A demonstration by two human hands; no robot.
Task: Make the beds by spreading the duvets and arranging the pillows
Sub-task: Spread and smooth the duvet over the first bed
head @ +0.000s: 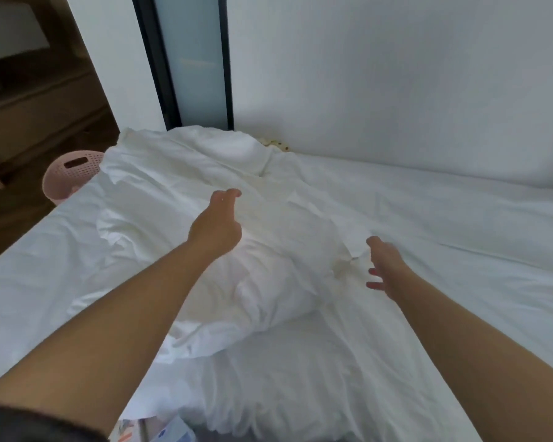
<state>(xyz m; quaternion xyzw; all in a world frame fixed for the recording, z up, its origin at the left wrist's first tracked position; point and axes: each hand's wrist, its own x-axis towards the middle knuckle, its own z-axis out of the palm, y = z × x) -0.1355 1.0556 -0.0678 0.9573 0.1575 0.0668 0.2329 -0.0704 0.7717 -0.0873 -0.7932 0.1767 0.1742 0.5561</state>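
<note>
Arms reach over the bunched duvet (268, 282): left hand (216, 224) loosely curled, right hand (385, 264) spread, no fingers gripping. Spreading looks barely begun; the next move calls for grasping an edge.

The bunched duvet (205, 173) is plain white, faintly yellowish in its folds. The bed sheet (444, 231) is plain white too. By the bed's far left edge, the laundry basket (65, 175) is pink with a dotted perforation pattern. The wall (396, 74) is white, and the glass panel (192, 59) is pale grey-blue, black-framed.
</note>
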